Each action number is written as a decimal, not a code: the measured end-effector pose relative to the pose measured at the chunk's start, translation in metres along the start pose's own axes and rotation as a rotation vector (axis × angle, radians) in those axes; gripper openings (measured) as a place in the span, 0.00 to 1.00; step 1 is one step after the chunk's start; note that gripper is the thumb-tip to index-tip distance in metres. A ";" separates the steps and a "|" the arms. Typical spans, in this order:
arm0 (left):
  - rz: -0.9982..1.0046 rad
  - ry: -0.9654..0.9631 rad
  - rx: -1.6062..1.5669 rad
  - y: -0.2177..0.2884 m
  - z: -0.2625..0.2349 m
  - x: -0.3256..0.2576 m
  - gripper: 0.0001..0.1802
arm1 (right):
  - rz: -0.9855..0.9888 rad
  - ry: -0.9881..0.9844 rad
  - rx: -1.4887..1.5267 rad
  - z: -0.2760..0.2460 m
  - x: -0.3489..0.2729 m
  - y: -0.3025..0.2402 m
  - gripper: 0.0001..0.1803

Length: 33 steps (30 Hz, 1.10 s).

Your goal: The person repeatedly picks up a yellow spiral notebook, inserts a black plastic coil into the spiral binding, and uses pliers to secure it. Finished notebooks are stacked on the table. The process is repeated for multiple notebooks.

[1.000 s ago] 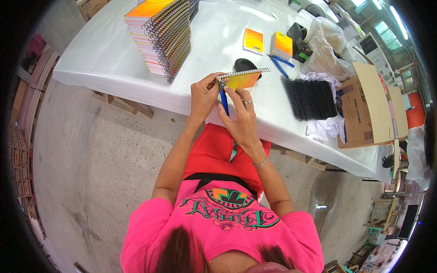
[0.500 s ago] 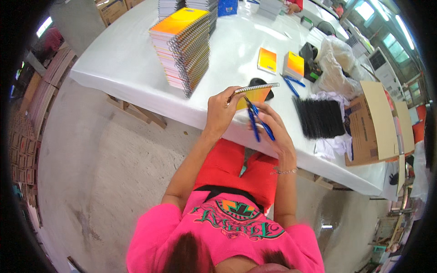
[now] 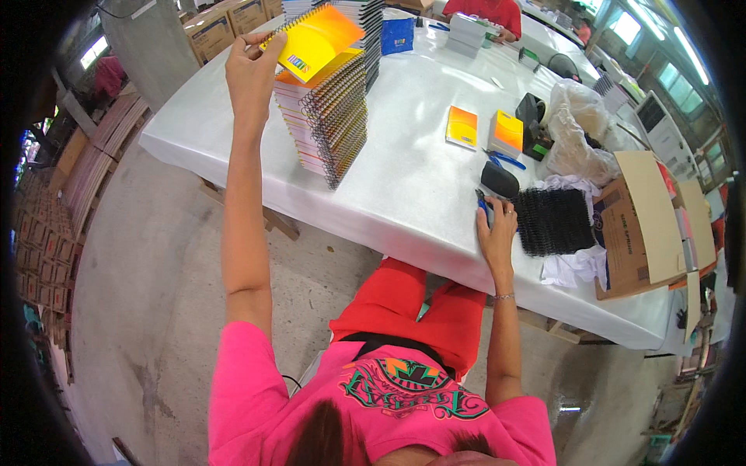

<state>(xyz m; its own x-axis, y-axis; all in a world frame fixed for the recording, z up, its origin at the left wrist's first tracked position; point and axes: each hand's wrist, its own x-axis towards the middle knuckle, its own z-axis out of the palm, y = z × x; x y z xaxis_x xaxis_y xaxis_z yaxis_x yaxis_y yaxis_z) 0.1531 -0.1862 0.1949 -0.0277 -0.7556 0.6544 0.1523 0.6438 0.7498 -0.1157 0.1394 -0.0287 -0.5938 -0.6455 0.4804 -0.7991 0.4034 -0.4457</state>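
Note:
At the far left of the table my left hand (image 3: 252,81) pinches a yellow-orange spiral notebook (image 3: 326,39) by its coiled edge. The notebook is tilted over the top of a tall stack of spiral notebooks (image 3: 338,116), whose wire bindings face right. Near the front edge my right hand (image 3: 498,229) is low at the tabletop, its fingers curled on blue-handled pliers (image 3: 482,205), which they partly hide. Just beyond that hand is a black rounded object (image 3: 500,180). To its right is a pile of black binding coils (image 3: 556,221).
Farther back are another pair of blue pliers (image 3: 507,160) and small yellow-orange pads (image 3: 461,127). An open cardboard box (image 3: 625,233) and a clear plastic bag (image 3: 579,132) stand on the right. More notebooks rise behind the stack. Across the table sits a person in red (image 3: 482,9).
My left hand has carried the notebook from in front of me up and left to the stack. My right hand has moved the pliers away from the notebook, right and down to the table.

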 end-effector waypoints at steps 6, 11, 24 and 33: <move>-0.180 0.005 0.065 -0.050 -0.011 0.004 0.24 | -0.029 0.061 0.093 -0.004 0.005 -0.007 0.17; -0.305 0.029 0.026 -0.059 -0.005 -0.010 0.24 | -0.079 0.216 0.155 -0.022 0.024 -0.013 0.10; 0.038 0.179 0.094 -0.048 -0.015 -0.032 0.20 | 0.246 0.097 -0.029 0.003 0.189 0.101 0.25; 0.462 0.109 0.380 0.018 0.006 -0.135 0.09 | 0.547 0.170 0.095 0.025 0.198 0.109 0.24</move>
<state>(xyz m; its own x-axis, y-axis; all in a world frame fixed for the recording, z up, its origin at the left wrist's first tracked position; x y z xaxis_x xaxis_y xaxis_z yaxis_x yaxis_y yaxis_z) 0.1541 -0.0718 0.1202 0.0611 -0.3827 0.9218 -0.2397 0.8909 0.3858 -0.3181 0.0396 -0.0014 -0.9310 -0.2433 0.2722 -0.3647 0.5843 -0.7250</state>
